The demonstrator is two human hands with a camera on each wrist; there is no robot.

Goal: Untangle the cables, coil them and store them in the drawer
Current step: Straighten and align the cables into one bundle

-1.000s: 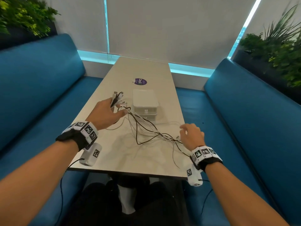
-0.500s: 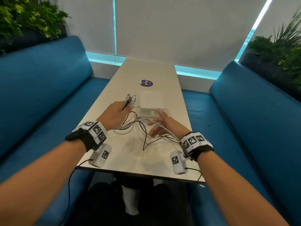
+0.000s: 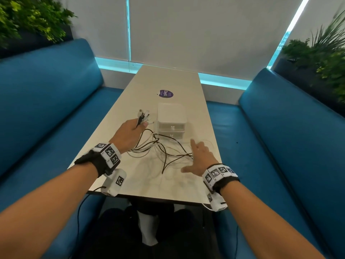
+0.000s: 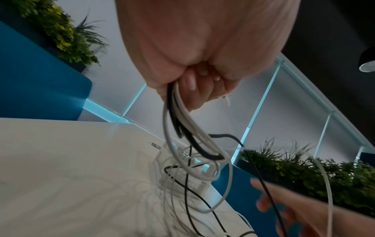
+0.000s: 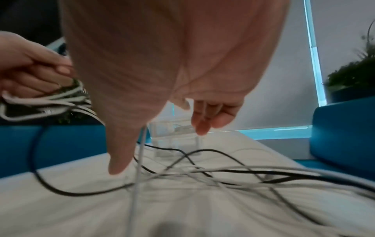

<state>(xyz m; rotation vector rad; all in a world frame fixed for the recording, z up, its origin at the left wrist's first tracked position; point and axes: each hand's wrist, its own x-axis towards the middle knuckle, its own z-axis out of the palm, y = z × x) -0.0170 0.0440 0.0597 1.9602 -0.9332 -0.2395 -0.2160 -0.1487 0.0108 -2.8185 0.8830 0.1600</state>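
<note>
A tangle of white and black cables (image 3: pixel 164 152) (image 5: pixel 202 174) sprawls over the pale table (image 3: pixel 130 184). My left hand (image 3: pixel 128 133) (image 4: pixel 194 83) grips a bundle of cable ends, whose plugs (image 3: pixel 143 115) stick up past the fingers. My right hand (image 3: pixel 200 157) (image 5: pixel 158 131) hovers with spread, straight fingers over the right part of the tangle, holding nothing. A small white two-drawer box (image 3: pixel 171 122) stands just beyond the cables, both drawers closed.
A round purple sticker (image 3: pixel 165 93) lies on the table beyond the box. Blue bench seats (image 3: pixel 46 101) (image 3: pixel 291 128) flank the table on both sides, with plants (image 3: pixel 28 17) behind them. The table's near edge (image 3: pixel 149 198) is close to my body.
My right hand has pulled back from near the drawer box toward the right side of the tangle, fingers still spread. My left hand keeps its grip on the cable ends.
</note>
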